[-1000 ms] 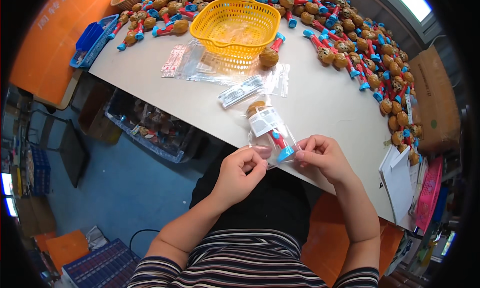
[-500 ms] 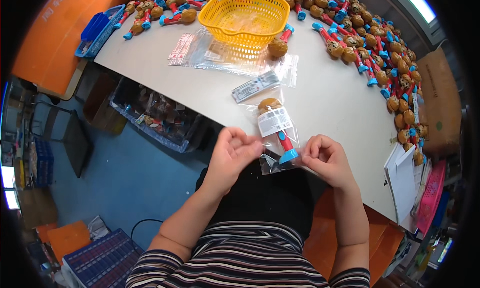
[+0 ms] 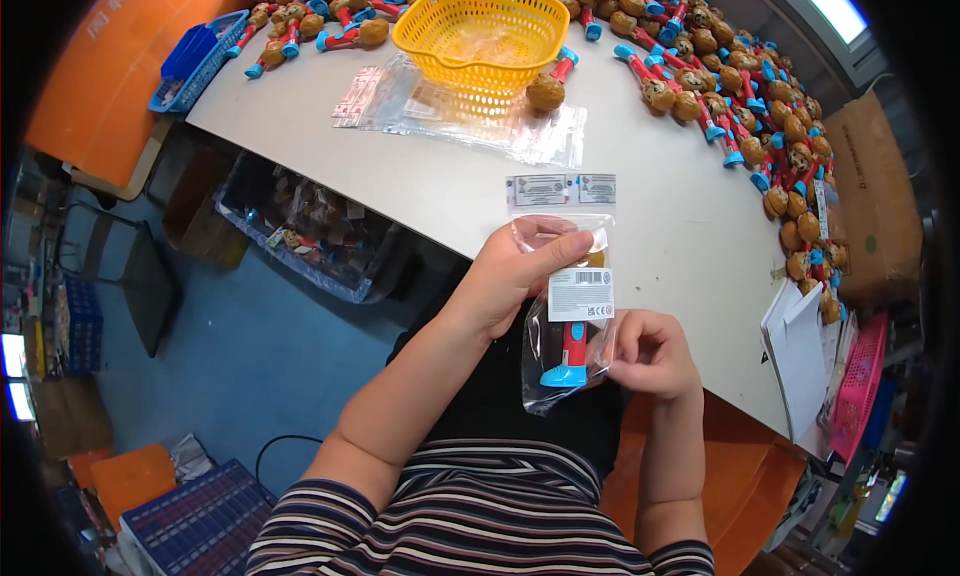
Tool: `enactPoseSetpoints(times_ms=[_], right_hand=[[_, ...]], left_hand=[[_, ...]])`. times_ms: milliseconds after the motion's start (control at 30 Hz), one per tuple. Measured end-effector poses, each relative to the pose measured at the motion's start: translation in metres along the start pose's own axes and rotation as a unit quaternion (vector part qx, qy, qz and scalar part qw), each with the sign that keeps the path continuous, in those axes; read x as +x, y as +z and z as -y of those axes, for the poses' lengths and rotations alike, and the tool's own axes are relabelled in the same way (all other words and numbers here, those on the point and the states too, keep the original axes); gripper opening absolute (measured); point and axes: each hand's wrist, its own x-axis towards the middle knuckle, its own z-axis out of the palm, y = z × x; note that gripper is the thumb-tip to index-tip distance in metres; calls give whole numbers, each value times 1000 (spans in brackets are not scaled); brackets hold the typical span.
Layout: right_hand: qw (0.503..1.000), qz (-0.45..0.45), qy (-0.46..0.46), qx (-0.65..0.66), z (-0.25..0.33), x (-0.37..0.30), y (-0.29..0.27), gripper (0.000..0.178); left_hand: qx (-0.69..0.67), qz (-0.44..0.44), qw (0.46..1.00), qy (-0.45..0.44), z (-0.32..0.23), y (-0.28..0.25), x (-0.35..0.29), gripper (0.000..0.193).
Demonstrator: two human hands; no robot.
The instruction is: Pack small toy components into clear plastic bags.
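Observation:
A clear plastic bag (image 3: 541, 348) hangs near the table's front edge. Inside it is a toy (image 3: 573, 348) with a red stem and blue foot; its brown round head is mostly covered. A white label (image 3: 580, 294) lies over the toy's middle. My left hand (image 3: 522, 271) is closed on the upper part of the bag, thumb across the front over the toy's head. Lower down, my right hand (image 3: 652, 354) has its fingers curled in a pinch at the bag's right edge. Above my left hand, the bag's printed header strip (image 3: 560, 189) sticks up.
Flat clear bags (image 3: 465, 131) lie beneath and before a yellow basket (image 3: 480, 71). Many brown-headed toys (image 3: 740, 106) line the table's far and right edges. Papers (image 3: 795, 361) and a pink basket (image 3: 862, 386) sit at right. A blue-lined bin (image 3: 300, 236) stands below left.
My left hand has moved up and right and now grips the bag's upper part. The bagged toy has come closer to me and turned more upright. My right hand has lowered slightly.

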Motion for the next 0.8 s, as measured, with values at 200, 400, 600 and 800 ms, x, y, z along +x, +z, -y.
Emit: enactPoseSetpoints(times_ms=[200,400,600,800], right_hand=[[957,-277,25,85,-24,-11,16,16],[972,-216,87,34,-21,-4,37,40],[954,-280,-25,-108,-45,0,51,36],[756,-296,-273,-516,-70,7,54,36]], left_hand=[[-139,-94,979,116,18,-7,-2,25],[-203,-112,955,184,28,-3,1,25],[-129,-164,955,212,21,6,-6,41],[-26,-142,964,222,21,-2,-7,52]])
